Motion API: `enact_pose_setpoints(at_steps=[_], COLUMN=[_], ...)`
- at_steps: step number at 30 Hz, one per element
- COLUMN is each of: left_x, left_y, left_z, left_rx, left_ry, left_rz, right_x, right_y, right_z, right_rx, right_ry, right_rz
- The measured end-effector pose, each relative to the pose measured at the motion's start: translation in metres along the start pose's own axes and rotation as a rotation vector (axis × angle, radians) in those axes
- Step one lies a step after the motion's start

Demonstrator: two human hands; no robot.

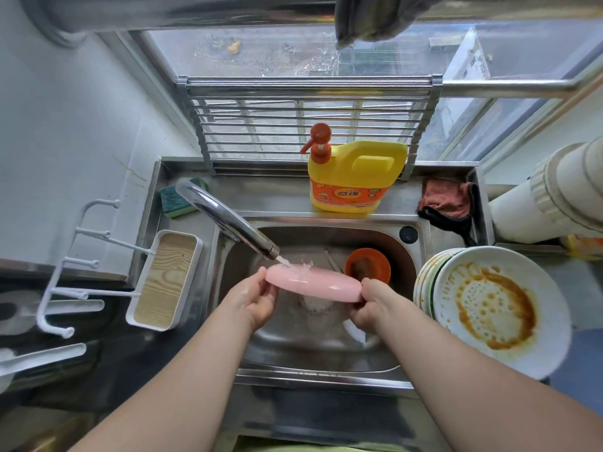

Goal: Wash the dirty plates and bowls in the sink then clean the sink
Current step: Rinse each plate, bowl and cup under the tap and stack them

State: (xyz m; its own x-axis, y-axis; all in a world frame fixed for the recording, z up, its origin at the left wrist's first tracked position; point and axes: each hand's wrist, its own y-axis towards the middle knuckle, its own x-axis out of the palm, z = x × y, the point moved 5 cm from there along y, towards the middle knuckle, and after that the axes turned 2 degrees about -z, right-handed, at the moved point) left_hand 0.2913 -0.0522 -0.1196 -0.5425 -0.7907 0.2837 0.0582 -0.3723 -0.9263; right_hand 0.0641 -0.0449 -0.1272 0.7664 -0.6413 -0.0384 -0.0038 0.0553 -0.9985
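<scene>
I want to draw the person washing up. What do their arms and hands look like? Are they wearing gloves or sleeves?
No gloves and no sleeves show: both forearms are bare from the bottom of the picture up to the wrists. The left hand and the right hand are bare too, and look wet. I see no rings, watch or bracelets on the parts in view.

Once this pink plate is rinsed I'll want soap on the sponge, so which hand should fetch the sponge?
Probably the left hand. The green sponge lies on the sink's back-left ledge, beside the faucet. The right hand would have to cross over the pink plate, which it can keep holding.
</scene>
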Motion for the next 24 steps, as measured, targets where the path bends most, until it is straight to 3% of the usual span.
enact_pose_setpoints(at_steps=[4,9,16,24], left_x=[-0.027,-0.068,-0.094,-0.064], left_y=[0.006,0.007,-0.011,-0.024], left_z=[0.006,-0.002,-0.018,-0.011], left_rx=[-0.012,-0.097,-0.222,-0.119], left_ry=[-0.131,-0.218,0.056,0.277], left_rz=[0.094,0.185,0.300,0.229], right_x=[0.041,0.089,0.093,0.026], right_y=[-0.017,-0.057,-0.091,-0.085], right_z=[-0.009,0.003,0.049,0.040], right_rx=[-0.039,-0.180,-0.363,-0.565], right_ry=[0.146,-0.026,-0.443,-0.650], right_rz=[-0.162,-0.362,-0.485,-0.435])
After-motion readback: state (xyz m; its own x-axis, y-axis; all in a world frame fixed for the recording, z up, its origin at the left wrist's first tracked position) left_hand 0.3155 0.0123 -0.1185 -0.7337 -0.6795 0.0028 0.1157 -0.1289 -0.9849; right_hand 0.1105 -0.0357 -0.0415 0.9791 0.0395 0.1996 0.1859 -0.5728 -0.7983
